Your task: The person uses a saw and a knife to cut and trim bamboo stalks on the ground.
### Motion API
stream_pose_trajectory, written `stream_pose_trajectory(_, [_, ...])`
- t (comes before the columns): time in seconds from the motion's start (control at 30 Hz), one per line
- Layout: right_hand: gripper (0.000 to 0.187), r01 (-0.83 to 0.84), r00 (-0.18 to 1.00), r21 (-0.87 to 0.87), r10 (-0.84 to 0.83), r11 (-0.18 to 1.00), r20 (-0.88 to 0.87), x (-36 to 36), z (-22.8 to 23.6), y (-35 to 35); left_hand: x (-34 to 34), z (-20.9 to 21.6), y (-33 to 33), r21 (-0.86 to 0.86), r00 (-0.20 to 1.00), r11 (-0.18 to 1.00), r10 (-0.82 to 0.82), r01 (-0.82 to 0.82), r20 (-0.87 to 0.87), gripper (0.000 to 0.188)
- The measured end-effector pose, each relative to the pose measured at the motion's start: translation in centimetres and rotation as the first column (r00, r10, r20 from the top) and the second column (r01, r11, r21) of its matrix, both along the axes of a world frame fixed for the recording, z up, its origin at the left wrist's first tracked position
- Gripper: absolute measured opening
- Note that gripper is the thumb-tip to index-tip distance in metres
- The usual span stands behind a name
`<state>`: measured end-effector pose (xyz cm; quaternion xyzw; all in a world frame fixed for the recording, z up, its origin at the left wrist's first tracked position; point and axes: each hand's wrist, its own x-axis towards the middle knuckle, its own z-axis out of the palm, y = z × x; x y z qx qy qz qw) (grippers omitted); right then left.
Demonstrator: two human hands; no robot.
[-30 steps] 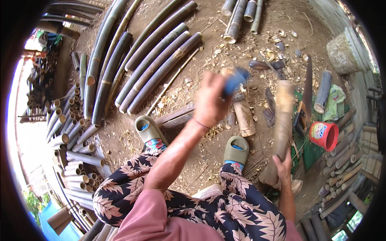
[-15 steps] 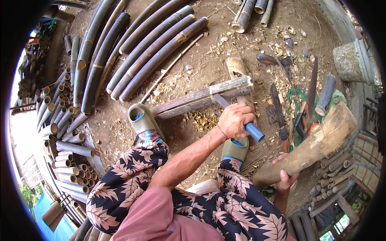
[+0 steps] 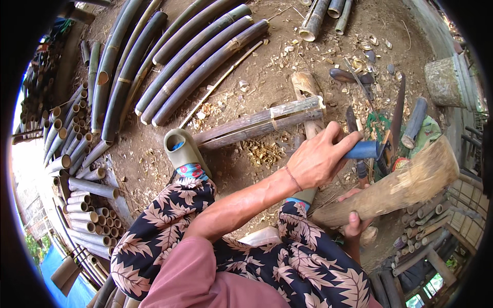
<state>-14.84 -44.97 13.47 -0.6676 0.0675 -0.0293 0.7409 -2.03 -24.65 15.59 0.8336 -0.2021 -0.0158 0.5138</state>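
My left hand point(image 3: 324, 160) is closed around a blue-handled chisel point(image 3: 362, 150). The handle points to the right, and the blade is mostly hidden behind the hand. In my right hand point(image 3: 355, 222) is a thick wooden mallet point(image 3: 387, 192), gripped at its narrower end, with its broad, frayed head up to the right. Just beyond my left hand lies a bamboo pole point(image 3: 264, 123) with a long slit along it. Its right end rests on a short wooden block point(image 3: 304, 84), and its left end is by my left clog point(image 3: 182, 150).
Long dark bamboo poles point(image 3: 197, 66) lie at the far left, with stacks of cut bamboo point(image 3: 84, 215) below them. On the right are a saw point(image 3: 398, 110), a knife point(image 3: 352, 119), a short bamboo piece point(image 3: 415, 123) and a worn bucket point(image 3: 446, 82). Wood shavings point(image 3: 262, 154) litter the dirt floor.
My left hand has moved right and nearer to me, away from the slit bamboo. The chisel has turned, so its handle points right. The mallet has shifted slightly left and down.
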Motion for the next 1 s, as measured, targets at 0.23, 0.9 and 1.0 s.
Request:
stream_pose_trajectory(0.23, [0.09, 0.052, 0.998, -0.06, -0.053, 0.997, -0.015, -1.0, 0.0, -1.4, 0.6, -4.8, -0.1, 0.014, 0.983, 0.999, 0.039, -0.042, 0.177, 0.028])
stream_pose_trajectory(0.9, [0.071, -0.384, 0.923, -0.239, 0.362, 0.892, -0.131, 0.8, -0.8, 0.4, 1.1, -9.2, 1.7, 0.045, 0.972, 0.988, 0.134, -0.146, 0.195, 0.024])
stream_pose_trajectory(1.0, [0.058, -0.29, 0.921, -0.27, 0.345, 0.918, 0.183, 2.0, 0.0, 1.0, 2.0, -8.5, 1.2, -0.023, 0.97, 0.984, 0.176, -0.174, 0.168, 0.024])
